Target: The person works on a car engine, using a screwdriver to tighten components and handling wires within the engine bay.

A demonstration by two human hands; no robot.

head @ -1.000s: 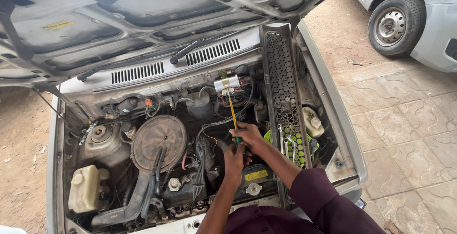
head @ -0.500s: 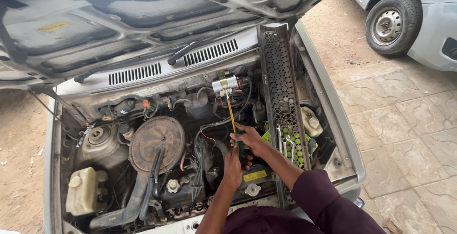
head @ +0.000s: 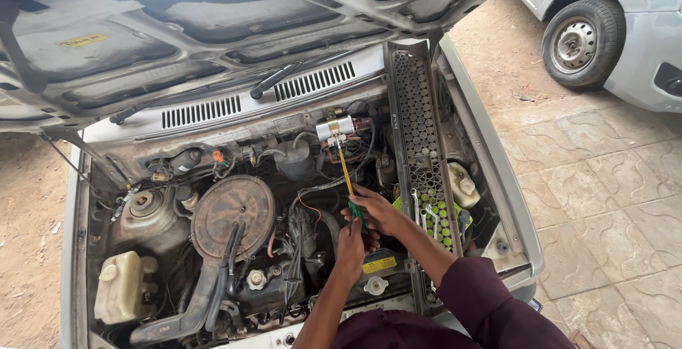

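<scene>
- Under the raised hood, both hands grip a long screwdriver (head: 348, 178).
- Right hand (head: 378, 210) closes around its green handle.
- Left hand (head: 350, 241) clasps just nearer.
- Its tip touches the silver cylinder (head: 334, 128), far side.

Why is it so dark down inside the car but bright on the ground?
Head view: the raised hood shades the engine bay, so the hands, left and right, look dim; the paving sits in bright daylight; everything stays sharp, no blur.
</scene>
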